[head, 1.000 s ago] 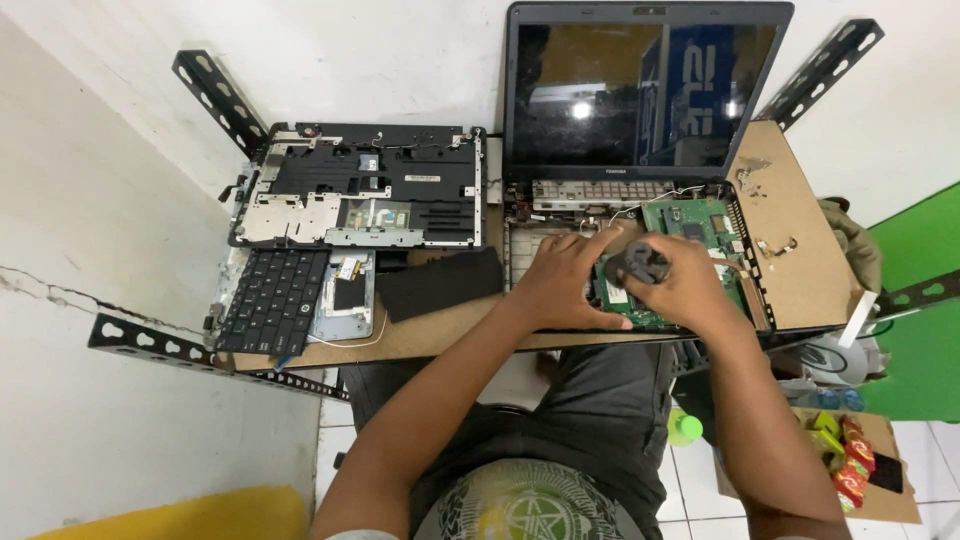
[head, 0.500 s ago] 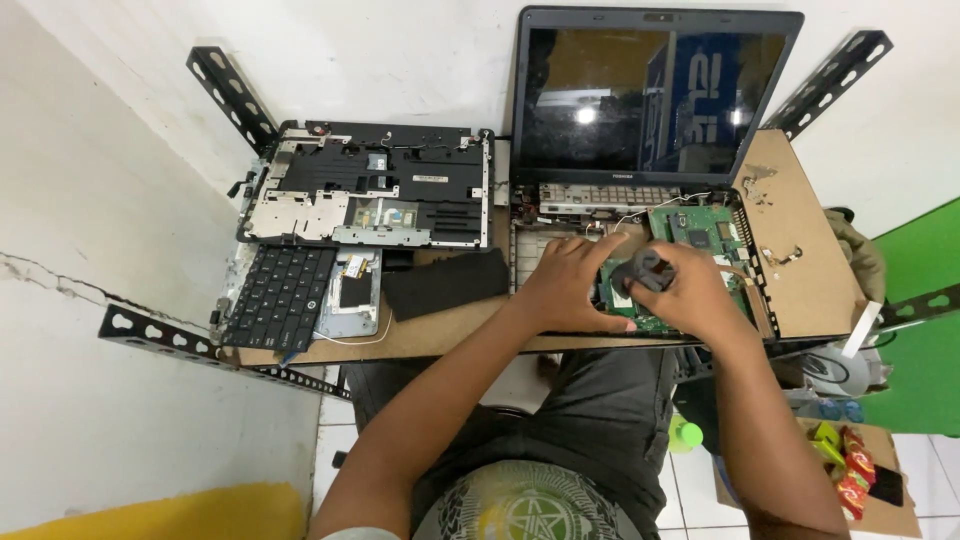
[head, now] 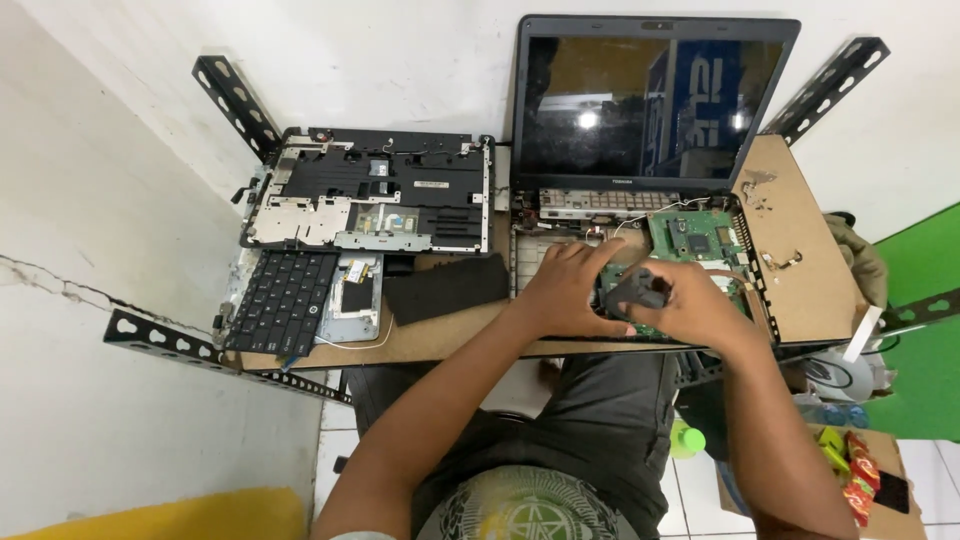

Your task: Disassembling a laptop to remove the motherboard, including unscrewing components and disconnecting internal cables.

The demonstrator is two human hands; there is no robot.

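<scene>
Right hand [head: 700, 310] is closing its grip around a small dark grey part [head: 638, 290], chunky and rounded, matte; exact kind is too small to tell. The part is sitting over the green motherboard [head: 695, 238] inside the opened laptop base [head: 560, 250], just in front of the lid hinge. Left hand [head: 570, 290] is lying right beside it to the left, fingers [head: 600, 255] curling toward the part and touching it; whether that grip is closed on anything cannot be told.

Versus the earlier frames: both hands are staying on the same spot over the board, the part is still in the right hand's grip, and the view is sitting much the same, with only a slight camera shift.

Counts: one laptop with dark screen [head: 655, 105] standing open behind the hands; one stripped black palmrest shell [head: 370, 195] well left of the left hand; one loose black keyboard [head: 283, 298] further left and nearer; one flat black pad [head: 447, 287] just left of the left hand; one brown cardboard sheet [head: 795, 250] right of the right hand. All are lying on the counter [head: 430, 340].
</scene>
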